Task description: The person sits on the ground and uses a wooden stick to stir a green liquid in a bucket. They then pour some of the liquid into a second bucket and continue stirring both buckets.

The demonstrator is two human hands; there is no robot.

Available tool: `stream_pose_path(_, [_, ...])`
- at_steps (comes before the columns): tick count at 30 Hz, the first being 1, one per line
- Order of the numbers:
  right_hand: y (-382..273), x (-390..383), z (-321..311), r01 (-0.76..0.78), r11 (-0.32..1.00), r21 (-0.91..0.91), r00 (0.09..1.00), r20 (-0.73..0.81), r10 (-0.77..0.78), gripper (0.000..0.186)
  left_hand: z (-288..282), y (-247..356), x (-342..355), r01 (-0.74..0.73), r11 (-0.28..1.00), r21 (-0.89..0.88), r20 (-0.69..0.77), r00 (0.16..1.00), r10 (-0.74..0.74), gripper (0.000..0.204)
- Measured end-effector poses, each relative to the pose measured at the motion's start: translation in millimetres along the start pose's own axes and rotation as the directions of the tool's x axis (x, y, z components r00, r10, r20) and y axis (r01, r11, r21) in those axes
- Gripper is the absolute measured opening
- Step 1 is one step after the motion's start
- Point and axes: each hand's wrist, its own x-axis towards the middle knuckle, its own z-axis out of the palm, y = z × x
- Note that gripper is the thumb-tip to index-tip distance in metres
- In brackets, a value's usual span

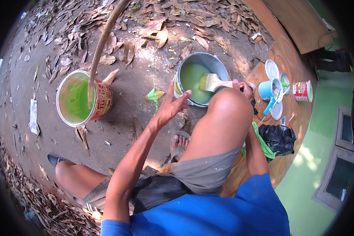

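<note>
In front of me stands a grey bucket [226, 72] holding pale green liquid. A wide paintbrush [219, 83] reaches over its right side, its greenish bristles above or at the liquid; I cannot tell whether they touch. My right hand [244, 89], partly behind my raised knee, is closed on the brush handle. Beside the bucket's left wall is my left hand [172, 103], fingers spread, with nothing in it. Farther left, a red and white paint pail [103, 100] contains bright green paint, and a long wooden stick [100, 51] leans in it.
On the tiled ledge at right are a light blue container [264, 90], several lids, a red and white can [302, 91] and a black plastic bag [278, 139]. A green wall [303, 169] rises beyond. Dry leaves [157, 33] cover the far ground; a silver strip [34, 117] lies left.
</note>
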Motion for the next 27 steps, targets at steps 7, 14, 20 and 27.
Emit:
stream_pose_path(7, [34, 15, 37, -0.297, 0.951, 0.088, 0.945, 0.169, 0.280, 0.034, -5, -15, 19, -0.018, 0.999, -0.037, 0.064, 0.998, 0.020, 0.110])
stream_pose_path(14, [55, 28, 39, 0.046, 0.999, -0.023, 0.997, 0.056, -0.045, 0.038, 15, 2, 23, 0.000, 0.987, -0.160, 0.030, 1.000, 0.005, 0.098])
stream_pose_path(20, [-27, 43, 15, -0.015, 0.968, 0.249, 0.910, 0.405, -0.090, 0.029, 11, 16, -4, 0.062, 0.945, -0.322, 0.017, 0.998, -0.060, 0.088])
stream_pose_path(27, [-157, 46, -3, 0.041, 0.976, 0.212, 0.554, 0.808, -0.199, 0.025, -2, 30, -87, -0.054, 0.891, -0.450, -0.172, 0.985, -0.027, 0.083])
